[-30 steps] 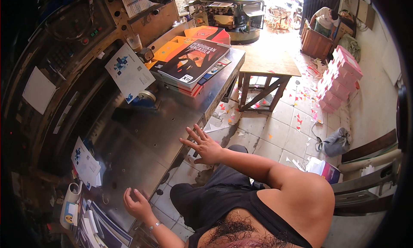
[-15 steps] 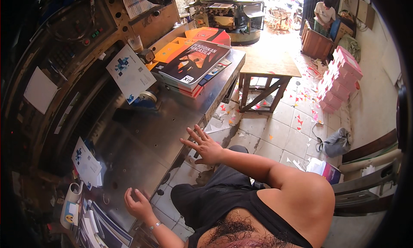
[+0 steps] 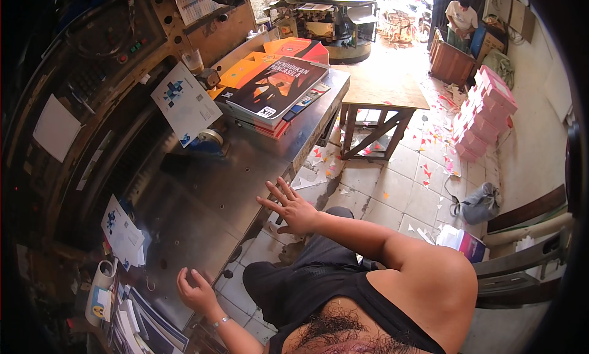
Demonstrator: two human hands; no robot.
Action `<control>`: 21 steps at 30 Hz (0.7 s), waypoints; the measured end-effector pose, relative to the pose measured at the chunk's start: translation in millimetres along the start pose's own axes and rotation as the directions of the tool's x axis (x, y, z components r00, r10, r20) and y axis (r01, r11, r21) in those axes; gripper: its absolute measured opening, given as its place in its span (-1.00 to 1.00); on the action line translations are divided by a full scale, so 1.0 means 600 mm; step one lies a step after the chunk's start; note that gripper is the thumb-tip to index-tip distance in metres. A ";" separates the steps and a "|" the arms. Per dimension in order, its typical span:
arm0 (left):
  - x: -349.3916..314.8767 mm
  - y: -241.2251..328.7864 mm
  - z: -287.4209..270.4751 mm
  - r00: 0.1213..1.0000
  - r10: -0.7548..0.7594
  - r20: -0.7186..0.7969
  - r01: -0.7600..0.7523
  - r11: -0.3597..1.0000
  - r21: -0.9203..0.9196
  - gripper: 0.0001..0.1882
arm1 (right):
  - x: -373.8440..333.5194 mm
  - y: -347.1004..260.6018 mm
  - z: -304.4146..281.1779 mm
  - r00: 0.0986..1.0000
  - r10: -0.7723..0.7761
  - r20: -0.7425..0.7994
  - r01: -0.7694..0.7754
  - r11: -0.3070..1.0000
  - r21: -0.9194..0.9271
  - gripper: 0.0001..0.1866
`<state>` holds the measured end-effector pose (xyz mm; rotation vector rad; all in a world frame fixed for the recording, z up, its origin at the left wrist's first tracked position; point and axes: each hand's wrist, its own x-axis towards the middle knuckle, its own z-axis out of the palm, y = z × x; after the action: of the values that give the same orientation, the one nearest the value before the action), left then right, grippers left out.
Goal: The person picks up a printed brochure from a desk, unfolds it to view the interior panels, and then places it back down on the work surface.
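Along the front edge of the steel machine table [image 3: 202, 213], the right hand [image 3: 297, 214] spreads its fingers loosely and grasps nothing; whether a fingertip touches metal I cannot tell. Nearer the wearer on that edge, the left hand [image 3: 197, 296] is half curled, likewise without a load. Over the last second neither hand has visibly shifted; only the co-worker [image 3: 461, 23] in the background has risen from a deep stoop. Work at the table looks paused, I judge. The table lies under and left of the fingers, its holed surface leaving room to slide inward. Blue-patterned sheets [image 3: 124, 234] limit the left hand's side; the stack of softcover books [image 3: 276, 87] limits the far end. Past it stands a wooden table [image 3: 386, 87]. Outside the front edge is tiled floor [image 3: 383, 188].
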<state>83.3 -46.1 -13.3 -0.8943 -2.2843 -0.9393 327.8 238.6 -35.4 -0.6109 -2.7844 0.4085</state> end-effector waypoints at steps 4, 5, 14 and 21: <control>0.000 0.001 -0.001 1.000 -0.004 0.001 0.004 1.000 0.003 -0.74 | -0.002 0.000 0.000 1.000 -0.007 -0.009 0.007 1.000 0.002 0.30; 0.000 0.001 0.000 1.000 -0.002 0.002 0.002 1.000 0.003 -0.74 | -0.002 0.001 0.000 1.000 -0.005 -0.009 0.005 1.000 0.003 0.30; -0.001 0.002 0.001 1.000 -0.017 0.012 0.017 1.000 -0.009 -0.75 | -0.003 0.002 0.002 1.000 0.008 -0.001 -0.008 1.000 0.008 0.31; -0.002 -0.005 0.003 0.999 0.026 0.018 -0.026 0.999 -0.024 -0.77 | 0.001 0.006 0.008 1.000 -0.001 -0.022 0.002 0.999 0.038 0.36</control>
<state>81.4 -46.9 -16.5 -0.9446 -2.2760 -0.9526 327.3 241.0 -40.9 -0.6011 -2.7496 0.4508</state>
